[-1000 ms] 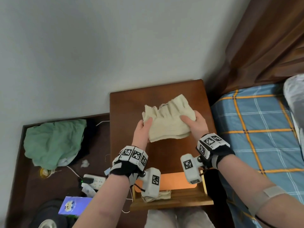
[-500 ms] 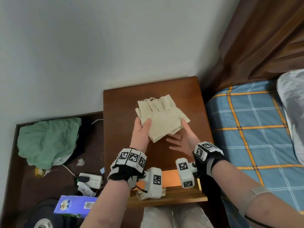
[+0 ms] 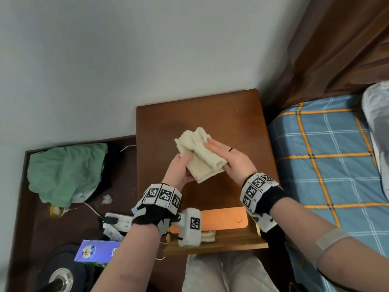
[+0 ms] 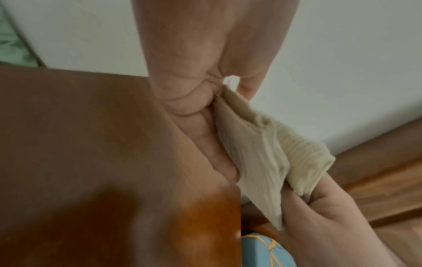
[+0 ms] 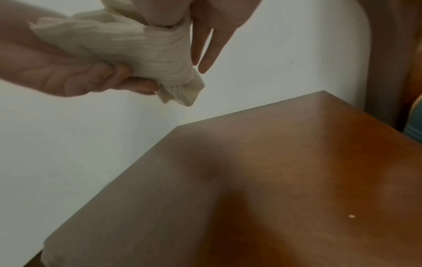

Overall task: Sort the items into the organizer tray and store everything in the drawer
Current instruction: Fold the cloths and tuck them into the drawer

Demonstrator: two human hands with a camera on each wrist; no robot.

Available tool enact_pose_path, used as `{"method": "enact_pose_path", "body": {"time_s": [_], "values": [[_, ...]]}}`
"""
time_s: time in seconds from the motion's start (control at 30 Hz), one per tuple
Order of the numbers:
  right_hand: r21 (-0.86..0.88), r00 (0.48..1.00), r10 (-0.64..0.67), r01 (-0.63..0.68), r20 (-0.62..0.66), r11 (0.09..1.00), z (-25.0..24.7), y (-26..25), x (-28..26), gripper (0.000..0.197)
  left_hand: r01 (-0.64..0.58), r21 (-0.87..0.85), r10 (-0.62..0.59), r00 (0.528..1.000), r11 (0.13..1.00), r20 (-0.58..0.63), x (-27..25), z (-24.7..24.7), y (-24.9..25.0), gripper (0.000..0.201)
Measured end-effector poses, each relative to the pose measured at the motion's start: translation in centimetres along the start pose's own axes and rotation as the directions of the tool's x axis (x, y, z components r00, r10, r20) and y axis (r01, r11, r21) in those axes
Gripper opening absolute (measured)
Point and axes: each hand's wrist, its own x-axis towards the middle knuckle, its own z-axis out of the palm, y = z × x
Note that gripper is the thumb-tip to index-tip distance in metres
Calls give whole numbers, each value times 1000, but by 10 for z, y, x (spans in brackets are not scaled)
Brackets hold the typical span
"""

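A cream ribbed cloth point(image 3: 200, 157) is bunched and folded in the air just above the brown nightstand top point(image 3: 210, 114). My left hand point(image 3: 184, 165) grips it from below and the left, fingers curled round the fabric point(image 5: 141, 47). My right hand point(image 3: 223, 152) lies over its right side with straight fingers, and the thumb clamps the lower edge point(image 4: 294, 187). The drawer point(image 3: 214, 245) stands open below my wrists. It holds an orange tray point(image 3: 223, 220) and another cream cloth point(image 3: 207, 236), which is partly hidden by the left wrist camera.
A green cloth point(image 3: 67, 171), a white power strip point(image 3: 120, 221) and a blue box point(image 3: 94, 251) lie on the dark low surface to the left. A bed with a blue plaid sheet point(image 3: 326, 165) borders the nightstand on the right, below a brown curtain point(image 3: 336, 49).
A second ago both hands held the cloth spread wide. The right hand let go, then came back over the top, and the cloth is now folded into a narrower bundle.
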Motion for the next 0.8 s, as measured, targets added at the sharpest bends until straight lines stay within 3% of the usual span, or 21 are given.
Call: {"method": "enact_pose_path", "body": {"time_s": [0.07,0.27,0.37,0.43,0.5,0.57,0.67,0.73,0.8], "values": [[-54,999,-27,29,45,998,2,0,-5,66,41,-48,-42,999,998,-29,-2,-2,4,40],[-63,990,-122,127,70,990,13,-20,-14,56,-34,45,29,994,998,103,-20,-7,-3,49],[-129,980,-175,187,97,974,16,-26,-22,59,-83,28,80,993,996,83,-25,-9,-11,73],[-165,960,-202,236,195,958,17,-28,-25,60,-102,10,101,994,995,35,-28,-11,-19,65],[-62,935,-192,220,299,974,21,-26,-30,59,-122,-48,124,992,991,29,-30,-12,-30,54],[96,949,-114,89,295,991,24,-24,-36,48,-154,-129,160,986,980,40,-35,-9,-43,45],[343,986,125,-155,106,927,27,-21,-48,43,-185,-167,194,980,968,34,-40,1,-64,40],[518,942,301,-333,148,788,30,-17,-58,60,-204,-169,212,977,964,28,-44,6,-77,38],[659,833,422,-545,357,519,35,-16,-74,60,-206,-155,210,978,966,8,-46,9,-90,39]]}}
